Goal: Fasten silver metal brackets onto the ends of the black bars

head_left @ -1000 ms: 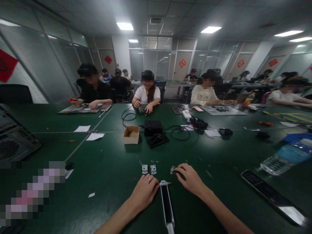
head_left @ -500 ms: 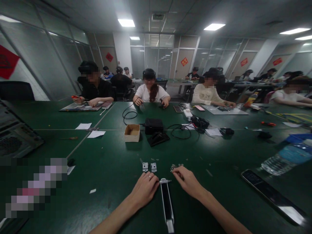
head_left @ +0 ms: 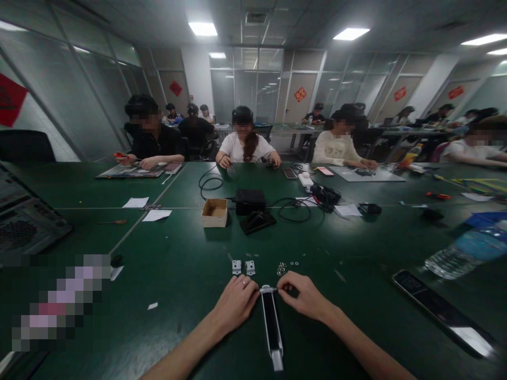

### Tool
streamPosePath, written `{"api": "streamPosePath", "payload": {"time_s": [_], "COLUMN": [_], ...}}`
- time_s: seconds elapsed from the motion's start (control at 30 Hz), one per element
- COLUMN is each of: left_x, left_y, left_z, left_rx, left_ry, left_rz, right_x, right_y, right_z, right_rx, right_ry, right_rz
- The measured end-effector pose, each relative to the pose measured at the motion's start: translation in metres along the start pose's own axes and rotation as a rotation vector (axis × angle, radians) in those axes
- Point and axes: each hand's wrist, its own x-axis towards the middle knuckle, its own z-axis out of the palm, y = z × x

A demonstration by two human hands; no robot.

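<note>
A long narrow part (head_left: 271, 322) with a white frame and dark middle lies on the green table, pointing away from me. Across its far end runs a thin metal rod (head_left: 268, 289). My left hand (head_left: 236, 300) has its fingers closed at the rod's left end. At the right end, my right hand (head_left: 301, 294) pinches with thumb and forefinger; whatever is between the fingertips is too small to make out. Beyond my right fingers lie several small metal nuts (head_left: 281, 268) and small washers (head_left: 294, 263). Two metal brackets (head_left: 236, 267) stand just past my left hand.
An open cardboard box (head_left: 214, 215) and a black box-shaped device (head_left: 250, 201) with cables stand farther back. To the right are a phone-like black device (head_left: 435, 311) and a water bottle (head_left: 461, 253). A computer case (head_left: 31, 221) is at left. Co-workers sit across the table.
My right hand has drawn back slightly from the small nuts, and its fingertips have come to the rod's right end. My left hand stays at the left end.
</note>
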Motion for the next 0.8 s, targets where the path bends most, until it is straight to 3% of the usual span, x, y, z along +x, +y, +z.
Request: {"api": "streamPosePath", "payload": {"time_s": [0.47, 0.8], "left_x": [0.0005, 0.0024], "left_y": [0.0006, 0.0018], "left_z": [-0.0025, -0.005], "left_rx": [-0.026, -0.019], "left_ry": [0.009, 0.002], "left_rz": [0.006, 0.013], "right_x": [-0.0017, -0.0029], "right_y": [0.0077, 0.0077], "right_z": [0.0035, 0.0053], "right_rx": [0.064, -0.059], "right_ry": [0.01, -0.005], "right_rz": [0.026, -0.053]}}
